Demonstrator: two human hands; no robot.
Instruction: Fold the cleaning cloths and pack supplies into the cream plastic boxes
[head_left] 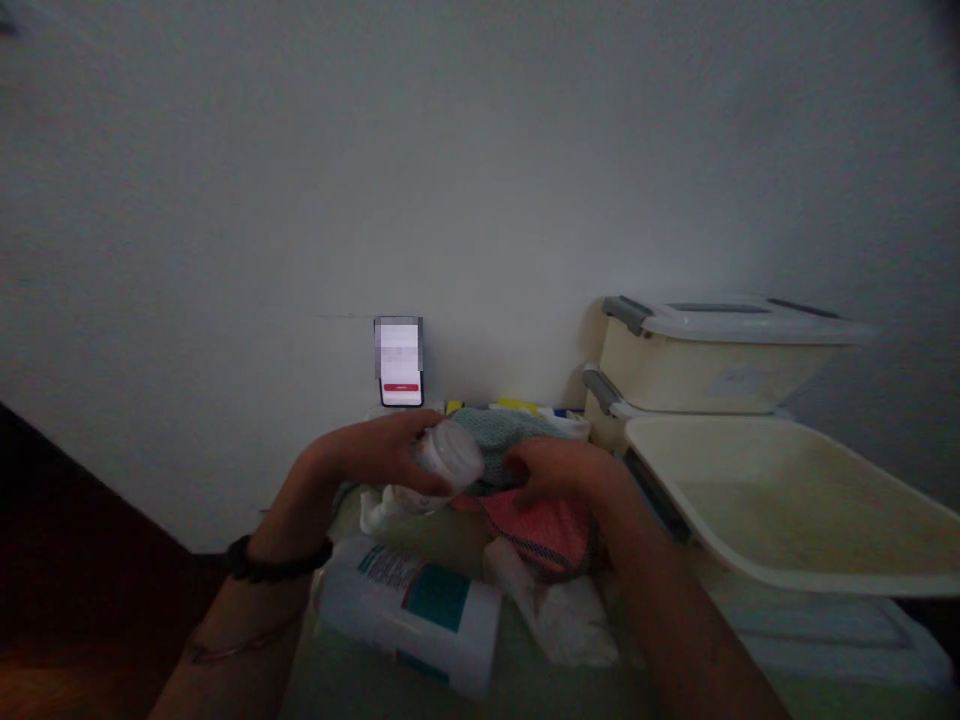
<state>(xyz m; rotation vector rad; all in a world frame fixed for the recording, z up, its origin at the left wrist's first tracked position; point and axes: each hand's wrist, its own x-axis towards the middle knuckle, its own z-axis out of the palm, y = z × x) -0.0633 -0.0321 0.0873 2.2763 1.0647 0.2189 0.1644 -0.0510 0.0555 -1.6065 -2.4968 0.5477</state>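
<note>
My left hand [401, 455] is wrapped around a small clear jar [452, 452], tilted with its round end toward the right. Just to the right of the jar, my right hand [551, 465] has its fingers apart and curved, with nothing seen in them. Behind and below that hand lie a grey-green knitted cloth [487, 430] and a red cloth [551, 530] with a dark edge. A large white bottle [409, 610] with a green label lies on its side in front of my left hand. Crumpled white tissue [574, 620] rests beside the bottle.
A phone [401, 362] with a lit screen leans upright on the wall. At the right, a lidded storage box [697, 365] is stacked on another, next to a wide cream basin [795, 500]. The greenish tabletop [540, 690] ends at the left above a dark floor.
</note>
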